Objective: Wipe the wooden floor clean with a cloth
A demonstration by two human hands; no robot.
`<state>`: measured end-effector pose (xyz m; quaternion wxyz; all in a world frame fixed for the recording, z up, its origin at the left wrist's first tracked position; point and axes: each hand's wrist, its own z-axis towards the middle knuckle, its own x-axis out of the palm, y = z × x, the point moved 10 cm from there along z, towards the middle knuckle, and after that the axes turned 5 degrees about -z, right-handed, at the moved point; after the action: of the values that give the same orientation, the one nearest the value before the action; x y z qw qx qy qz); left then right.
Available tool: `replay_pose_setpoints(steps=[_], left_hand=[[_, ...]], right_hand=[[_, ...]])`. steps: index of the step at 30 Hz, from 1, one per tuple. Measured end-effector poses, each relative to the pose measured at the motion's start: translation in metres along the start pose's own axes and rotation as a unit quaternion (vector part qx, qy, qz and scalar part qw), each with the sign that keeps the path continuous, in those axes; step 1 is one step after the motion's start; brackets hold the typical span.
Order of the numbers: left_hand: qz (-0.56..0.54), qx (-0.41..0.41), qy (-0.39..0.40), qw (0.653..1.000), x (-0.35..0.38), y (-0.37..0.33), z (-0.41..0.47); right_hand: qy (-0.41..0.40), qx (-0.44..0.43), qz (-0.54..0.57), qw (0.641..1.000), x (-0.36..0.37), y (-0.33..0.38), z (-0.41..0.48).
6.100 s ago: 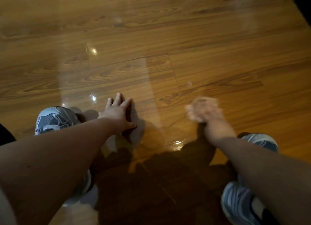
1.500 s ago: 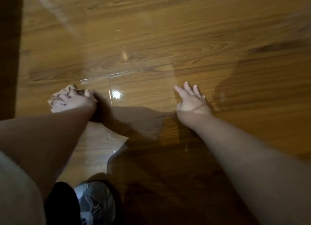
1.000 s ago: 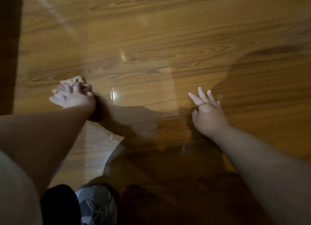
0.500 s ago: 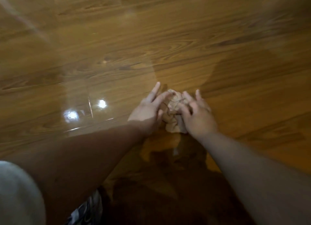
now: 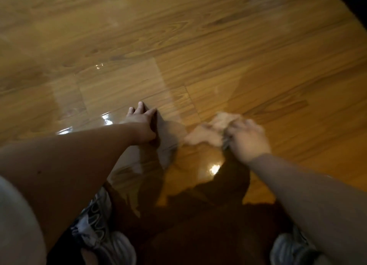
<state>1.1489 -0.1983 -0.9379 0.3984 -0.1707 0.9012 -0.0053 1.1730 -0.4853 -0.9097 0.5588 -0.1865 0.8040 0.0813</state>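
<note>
Two hands at frame centre: left hand (image 5: 142, 122) flat, fingers straight, braced on glossy brown wooden plank floor (image 5: 198, 36); right hand (image 5: 246, 140) clutches crumpled beige cloth (image 5: 210, 129), blurred, against the floor. Wiping stroke likely in hand; next, sweep cloth across adjacent boards.

Our left hand (image 5: 142, 124) flat on floor (image 5: 198, 46), frame centre. Just right of it, cloth (image 5: 208, 131) on floor; our right hand (image 5: 246, 139) grips cloth's right end. Our left shoe (image 5: 103, 231) lower left, right shoe (image 5: 288, 249) lower right.

Glossy, smooth wood-grain floor (image 5: 198, 46) mirrors lights; the crumpled cloth (image 5: 206, 129) looks soft and matt.
</note>
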Motion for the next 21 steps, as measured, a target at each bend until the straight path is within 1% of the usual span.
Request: replay_pose_setpoints(steps=[1,2,3,4,5,6,9,11,12,14,15,16,17,18,19,20,21], left_hand=[[0.012,0.0,0.001,1.0,0.002,-0.001,-0.001],[0.022,0.001,0.004,1.0,0.005,-0.002,-0.003],[0.03,0.003,0.002,1.0,0.008,-0.004,-0.004],[0.031,-0.002,0.002,1.0,0.007,0.0,-0.003],[0.038,0.001,0.003,0.999,0.011,-0.004,-0.004],[0.042,-0.001,0.002,0.999,0.011,-0.003,-0.004],[0.037,-0.003,0.004,0.999,0.02,-0.009,-0.01],[0.039,-0.004,0.005,0.999,0.026,-0.012,-0.014],[0.042,-0.003,0.007,0.999,0.03,-0.012,-0.016],[0.042,-0.004,0.008,0.999,0.036,-0.012,-0.019],[0.041,-0.005,0.006,0.999,0.037,-0.011,-0.02],[0.045,-0.004,0.005,0.999,0.04,-0.011,-0.022],[0.049,-0.004,0.008,0.999,0.043,-0.01,-0.024],[0.052,-0.003,0.013,0.999,0.047,-0.01,-0.026],[0.054,-0.004,0.017,0.998,0.049,-0.01,-0.028],[0.056,-0.006,0.024,0.998,0.052,-0.009,-0.029],[0.06,-0.003,0.03,0.998,0.051,-0.012,-0.03]], right_hand=[[0.028,0.106,0.004,0.994,0.008,-0.047,-0.004],[0.065,0.204,0.009,0.977,0.017,-0.085,-0.02],[0.081,0.267,0.016,0.96,0.023,-0.106,-0.039],[0.081,0.284,0.017,0.955,0.026,-0.104,-0.045],[0.075,0.274,0.031,0.958,0.03,-0.094,-0.057],[0.065,0.237,0.059,0.968,0.03,-0.068,-0.059],[0.066,0.096,0.148,0.982,0.035,0.031,-0.074],[0.065,0.017,0.157,0.985,0.034,0.083,-0.089],[0.059,-0.008,0.161,0.985,0.032,0.093,-0.095],[0.052,-0.03,0.159,0.985,0.027,0.079,-0.098],[0.057,-0.02,0.139,0.988,0.028,0.056,-0.093],[0.067,0.015,0.11,0.992,0.032,0.023,-0.085],[0.08,0.066,0.065,0.992,0.032,-0.018,-0.079],[0.099,0.126,0.023,0.987,0.032,-0.057,-0.078],[0.12,0.178,0.007,0.977,0.035,-0.086,-0.082],[0.135,0.213,0.021,0.967,0.04,-0.097,-0.09],[0.144,0.225,0.052,0.962,0.047,-0.092,-0.098]])
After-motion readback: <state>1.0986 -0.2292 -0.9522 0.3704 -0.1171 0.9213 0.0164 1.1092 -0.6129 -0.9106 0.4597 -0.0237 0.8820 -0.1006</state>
